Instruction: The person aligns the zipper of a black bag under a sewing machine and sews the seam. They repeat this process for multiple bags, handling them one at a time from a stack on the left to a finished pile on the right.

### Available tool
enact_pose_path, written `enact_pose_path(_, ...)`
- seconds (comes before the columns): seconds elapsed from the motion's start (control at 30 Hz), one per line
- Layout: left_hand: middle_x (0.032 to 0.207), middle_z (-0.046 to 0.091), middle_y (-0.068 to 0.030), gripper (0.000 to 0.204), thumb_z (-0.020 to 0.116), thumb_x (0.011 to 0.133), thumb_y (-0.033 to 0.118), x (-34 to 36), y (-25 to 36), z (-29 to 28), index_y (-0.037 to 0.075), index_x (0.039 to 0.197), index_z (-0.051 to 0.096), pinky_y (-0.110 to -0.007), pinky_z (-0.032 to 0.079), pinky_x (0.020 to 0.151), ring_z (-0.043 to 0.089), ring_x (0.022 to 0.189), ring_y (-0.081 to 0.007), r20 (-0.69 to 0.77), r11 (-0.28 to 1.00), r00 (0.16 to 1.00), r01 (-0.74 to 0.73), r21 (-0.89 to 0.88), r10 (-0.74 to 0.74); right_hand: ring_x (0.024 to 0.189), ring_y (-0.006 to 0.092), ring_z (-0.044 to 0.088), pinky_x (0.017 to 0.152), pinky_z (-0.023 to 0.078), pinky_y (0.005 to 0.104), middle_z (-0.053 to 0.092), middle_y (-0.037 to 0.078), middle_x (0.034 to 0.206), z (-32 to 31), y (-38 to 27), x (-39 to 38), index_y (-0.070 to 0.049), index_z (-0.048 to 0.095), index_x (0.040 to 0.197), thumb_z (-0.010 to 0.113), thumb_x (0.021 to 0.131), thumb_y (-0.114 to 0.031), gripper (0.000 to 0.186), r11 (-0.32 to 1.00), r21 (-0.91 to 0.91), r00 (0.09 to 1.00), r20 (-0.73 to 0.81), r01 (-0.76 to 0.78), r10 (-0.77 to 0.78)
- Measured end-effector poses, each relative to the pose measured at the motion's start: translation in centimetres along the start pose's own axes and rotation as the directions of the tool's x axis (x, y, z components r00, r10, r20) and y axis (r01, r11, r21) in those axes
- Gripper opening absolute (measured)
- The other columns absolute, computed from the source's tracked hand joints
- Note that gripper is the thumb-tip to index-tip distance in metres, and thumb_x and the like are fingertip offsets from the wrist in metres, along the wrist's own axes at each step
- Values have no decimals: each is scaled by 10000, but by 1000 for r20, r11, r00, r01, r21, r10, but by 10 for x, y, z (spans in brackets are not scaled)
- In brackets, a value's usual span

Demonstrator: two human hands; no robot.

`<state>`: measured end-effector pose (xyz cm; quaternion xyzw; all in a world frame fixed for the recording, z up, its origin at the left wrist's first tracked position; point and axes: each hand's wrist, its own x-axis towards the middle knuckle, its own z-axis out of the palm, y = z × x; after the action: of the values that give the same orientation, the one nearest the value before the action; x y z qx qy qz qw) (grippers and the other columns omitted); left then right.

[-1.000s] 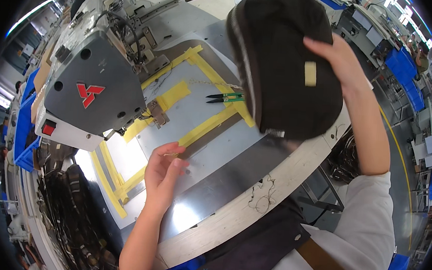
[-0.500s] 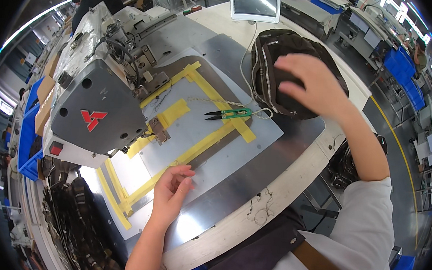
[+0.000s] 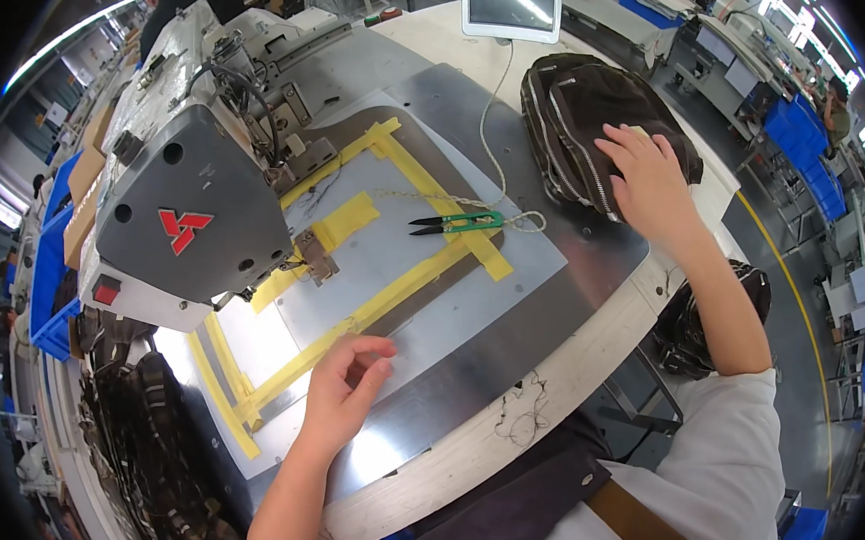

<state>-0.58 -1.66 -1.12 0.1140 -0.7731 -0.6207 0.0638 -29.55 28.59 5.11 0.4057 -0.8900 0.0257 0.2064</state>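
My right hand (image 3: pixel 651 188) lies over the near right part of a dark brown zippered bag (image 3: pixel 589 115), fingers spread and partly bent. Whether it presses on the bag or only hovers, I cannot tell. My left hand (image 3: pixel 344 389) is above the near edge of the white plastic sheet (image 3: pixel 450 306), loosely curled with a gap between thumb and fingers, and nothing shows in it. Green-handled thread snips (image 3: pixel 466 221), tied to a twisted cord, lie on the sheet between the bag and the sewing machine head (image 3: pixel 191 203).
Yellow tape strips (image 3: pixel 407 280) frame the sheet on the metal table plate (image 3: pixel 507 351). A white-framed screen (image 3: pixel 512 5) stands at the back. Loose threads (image 3: pixel 523 412) lie on the table's front edge. Dark bags (image 3: pixel 155 441) are piled at left; another dark bundle (image 3: pixel 715 315) is below the right edge.
The bag has shifted slightly right and away from the snips. My right hand has moved right and nearer me across it. The left hand has stayed nearly in place.
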Motion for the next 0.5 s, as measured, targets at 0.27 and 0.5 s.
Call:
enact_pose_path(0.27,993,633,-42,188,628,887,76,-2,2,-2,40,1071,625,-235,463,679,589,792,-109,-12,996,1000,-11,93,12,1213,247,510,1010,377,439,562,63,1276,32,-129,15,-69,620,1138,661,780,-107,362,837,396,926,-176,377,-333)
enact_pose_path(0.5,1051,616,-142,347,682,741,-10,-55,48,-41,18,1080,610,-361,481,851,608,976,-291,-90,750,970,-114,652,226,1015,231,566,851,496,334,584,53,1085,66,-129,33,-54,653,1051,646,762,-88,292,776,436,876,-69,456,-477)
